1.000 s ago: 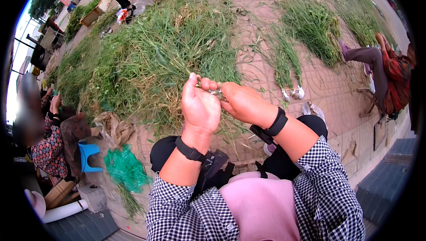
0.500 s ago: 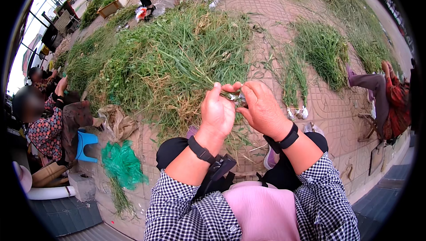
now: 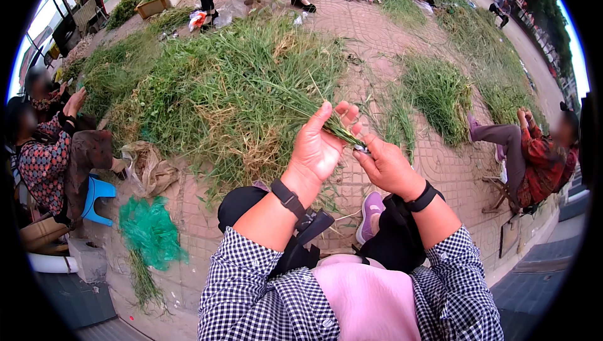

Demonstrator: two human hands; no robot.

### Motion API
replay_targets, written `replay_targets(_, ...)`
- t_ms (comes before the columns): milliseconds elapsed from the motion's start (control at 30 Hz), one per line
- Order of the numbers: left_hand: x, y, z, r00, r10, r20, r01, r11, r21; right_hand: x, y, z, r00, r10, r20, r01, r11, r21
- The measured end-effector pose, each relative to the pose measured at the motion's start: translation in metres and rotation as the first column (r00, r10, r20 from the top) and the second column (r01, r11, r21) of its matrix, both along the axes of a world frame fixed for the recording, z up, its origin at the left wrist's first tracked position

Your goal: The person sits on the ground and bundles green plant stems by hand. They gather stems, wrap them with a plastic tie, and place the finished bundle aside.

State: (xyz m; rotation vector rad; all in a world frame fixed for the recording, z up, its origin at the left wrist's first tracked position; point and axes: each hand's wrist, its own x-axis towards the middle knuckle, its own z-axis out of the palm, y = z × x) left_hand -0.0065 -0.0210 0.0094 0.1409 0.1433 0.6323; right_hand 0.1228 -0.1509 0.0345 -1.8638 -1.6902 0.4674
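Observation:
A small bunch of green plant stems (image 3: 340, 130) slants across the fingers of my left hand (image 3: 316, 147). That hand is palm up, its thumb raised on one side of the stems and its fingers curled on the other. My right hand (image 3: 392, 168) pinches the lower end of the bunch between thumb and fingertips. Something small and whitish (image 3: 360, 148) shows at this end, partly hidden by the fingers. Behind my hands spreads a large heap of cut green plants (image 3: 232, 89), with dry yellow stalks mixed in.
Left lie a green plastic bag (image 3: 151, 231) and a tan sack (image 3: 149, 168), near a blue stool (image 3: 97, 199) and two seated people. A smaller green pile (image 3: 436, 93) lies right, before a seated person in red (image 3: 546, 168). Others sit at the back beside a planter box (image 3: 161, 1).
My right hand has moved down and right, away from the left, and now pinches the bunch's end. My left fingers have opened somewhat. The view has shifted slightly.

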Motion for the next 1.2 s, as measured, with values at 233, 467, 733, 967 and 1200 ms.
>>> replay_targets(233, -0.006, 0.019, -0.004, 0.998, 0.059, -0.015, -0.06, 0.993, -0.098, 0.013, -0.039, 0.063, 0.99, 0.105, 0.09, -0.091, 0.984, -0.151)
replay_targets(467, -0.011, 0.035, -0.012, 0.96, 0.243, -0.136, -0.255, 0.963, -0.08, 0.041, -0.085, 0.122, 0.962, 0.072, 0.264, -0.01, 0.973, -0.228)
replay_targets(733, -0.016, 0.063, -0.04, 0.884, 0.392, -0.254, -0.426, 0.9, -0.094, 0.088, -0.129, 0.154, 0.87, 0.043, 0.491, 0.128, 0.942, -0.309)
replay_targets(967, -0.038, 0.09, -0.064, 0.807, 0.433, -0.402, -0.493, 0.869, -0.053, 0.161, -0.105, 0.167, 0.84, 0.031, 0.541, 0.212, 0.9, -0.38)
replay_targets(1200, -0.016, 0.092, -0.059, 0.659, 0.397, -0.639, -0.478, 0.877, 0.052, 0.271, -0.025, 0.154, 0.766, -0.193, 0.613, 0.403, 0.887, -0.224)
